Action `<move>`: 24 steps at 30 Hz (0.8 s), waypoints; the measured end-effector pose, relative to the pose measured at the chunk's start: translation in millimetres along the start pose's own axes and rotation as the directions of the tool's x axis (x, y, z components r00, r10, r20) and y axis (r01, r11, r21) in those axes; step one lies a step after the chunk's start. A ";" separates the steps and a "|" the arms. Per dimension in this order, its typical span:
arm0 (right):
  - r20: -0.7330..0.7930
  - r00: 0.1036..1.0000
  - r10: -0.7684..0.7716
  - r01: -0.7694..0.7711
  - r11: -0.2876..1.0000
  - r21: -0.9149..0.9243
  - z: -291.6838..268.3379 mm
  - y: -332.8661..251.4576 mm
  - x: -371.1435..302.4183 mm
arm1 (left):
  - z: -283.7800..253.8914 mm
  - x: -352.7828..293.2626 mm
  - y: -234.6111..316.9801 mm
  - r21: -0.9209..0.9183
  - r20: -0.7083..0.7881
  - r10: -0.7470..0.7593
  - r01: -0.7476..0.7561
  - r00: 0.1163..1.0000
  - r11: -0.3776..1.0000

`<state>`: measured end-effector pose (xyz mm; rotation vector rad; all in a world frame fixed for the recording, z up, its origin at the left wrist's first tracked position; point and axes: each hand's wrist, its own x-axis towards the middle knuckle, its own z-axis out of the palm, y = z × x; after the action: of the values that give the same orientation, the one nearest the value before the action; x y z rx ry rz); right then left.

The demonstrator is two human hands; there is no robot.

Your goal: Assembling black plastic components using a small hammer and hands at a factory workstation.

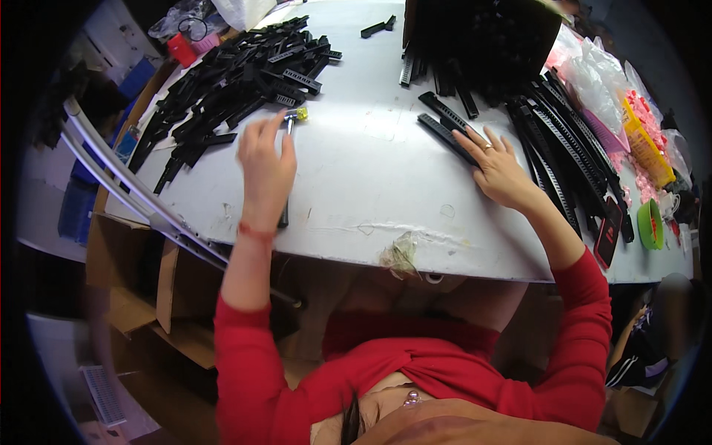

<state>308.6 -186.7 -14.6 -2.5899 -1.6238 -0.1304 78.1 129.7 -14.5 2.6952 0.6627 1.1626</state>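
Under the right hand (pixel 498 169) lies a black strip (pixel 446 136); left hand (pixel 265 169) well apart.

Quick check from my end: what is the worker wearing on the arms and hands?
Both arms have red long sleeves pushed up toward the elbows, leaving the forearms bare. No gloves on either hand. The left hand has a thin red band at the wrist. The right hand wears a ring on one finger. No watch or other markings show.
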 end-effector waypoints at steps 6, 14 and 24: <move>-0.104 0.982 0.155 -0.153 0.988 0.032 5.3 -19.0 -7.0 | 101.4 109.6 -77.4 0.290 0.190 0.396 -0.436 0.899 0.852; -0.209 0.955 0.212 -0.136 0.935 0.328 15.6 -20.4 2.5 | 92.4 148.5 -68.8 0.278 0.486 0.293 -0.463 0.824 0.842; -0.527 0.849 -0.036 0.066 0.997 0.039 33.4 -30.4 -1.1 | 52.3 41.5 23.2 -0.172 0.254 0.468 -0.437 0.846 0.883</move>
<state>281.7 -170.6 -47.1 -2.1894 -1.4546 -0.7200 148.8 130.0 -16.8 2.9237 -0.0922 0.8119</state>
